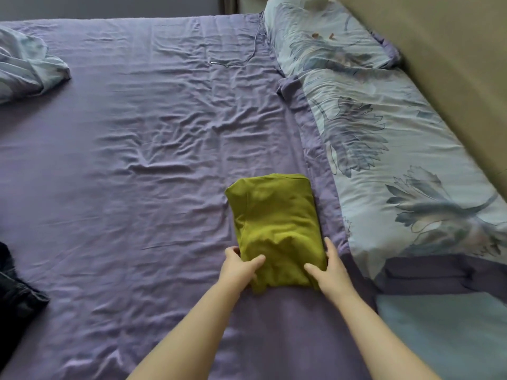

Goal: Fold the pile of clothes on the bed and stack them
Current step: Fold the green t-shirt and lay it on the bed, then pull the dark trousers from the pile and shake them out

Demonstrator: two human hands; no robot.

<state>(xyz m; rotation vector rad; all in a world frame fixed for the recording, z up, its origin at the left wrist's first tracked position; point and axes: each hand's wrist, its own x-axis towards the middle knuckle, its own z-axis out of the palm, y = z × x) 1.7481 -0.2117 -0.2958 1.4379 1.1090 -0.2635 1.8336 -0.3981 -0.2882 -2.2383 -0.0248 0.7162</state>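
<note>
An olive-green garment [277, 220], folded into a compact rectangle, lies on the purple bed sheet [137, 160] to the right of the middle. My left hand [240, 266] grips its near left corner, thumb on top and fingers tucked under the edge. My right hand [330, 270] holds the near right corner the same way, fingers along the side. A dark, crumpled garment [16, 292] lies at the left edge of the bed, partly out of view.
A long pale-blue floral pillow or duvet [384, 149] runs along the right side, beside a beige wall [452, 64]. More bunched blue floral bedding [24, 64] sits at the far left. A thin cable [247, 56] lies on the sheet near the far end.
</note>
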